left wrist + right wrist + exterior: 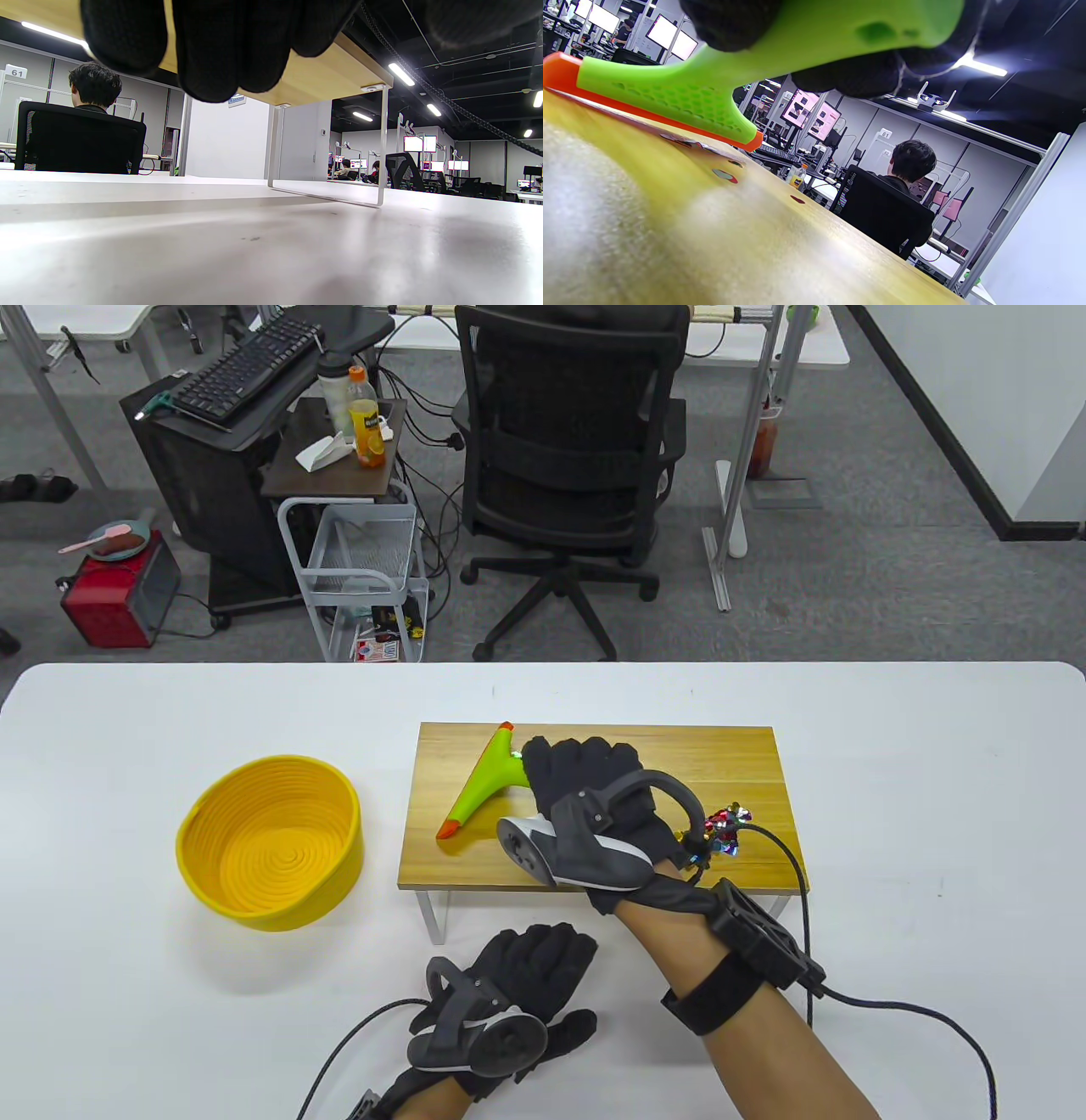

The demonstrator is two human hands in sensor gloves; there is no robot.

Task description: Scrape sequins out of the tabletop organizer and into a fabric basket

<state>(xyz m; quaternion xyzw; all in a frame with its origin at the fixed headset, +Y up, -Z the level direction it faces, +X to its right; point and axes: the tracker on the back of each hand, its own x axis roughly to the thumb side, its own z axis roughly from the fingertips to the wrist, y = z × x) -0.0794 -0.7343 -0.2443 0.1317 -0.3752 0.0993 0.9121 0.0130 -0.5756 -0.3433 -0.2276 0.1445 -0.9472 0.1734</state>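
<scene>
Right hand [594, 806] is gripping the handle of the green plastic scraper with orange blade [479, 793], fingers wrapped closed, on the wooden tabletop organizer [764, 755] at frame centre. The shiny sequin pile [725, 827] is lying right of that hand, probably behind the blade, whose long axis is running diagonally; the yellow woven fabric basket [270, 841] is sitting centre-left. Left hand [509, 984] is resting loosely spread on the white table [933, 746], bottom centre, holding nothing.

Right hand [594, 806] fingers curled forward; left hand [517, 984] flat, palm down.
</scene>
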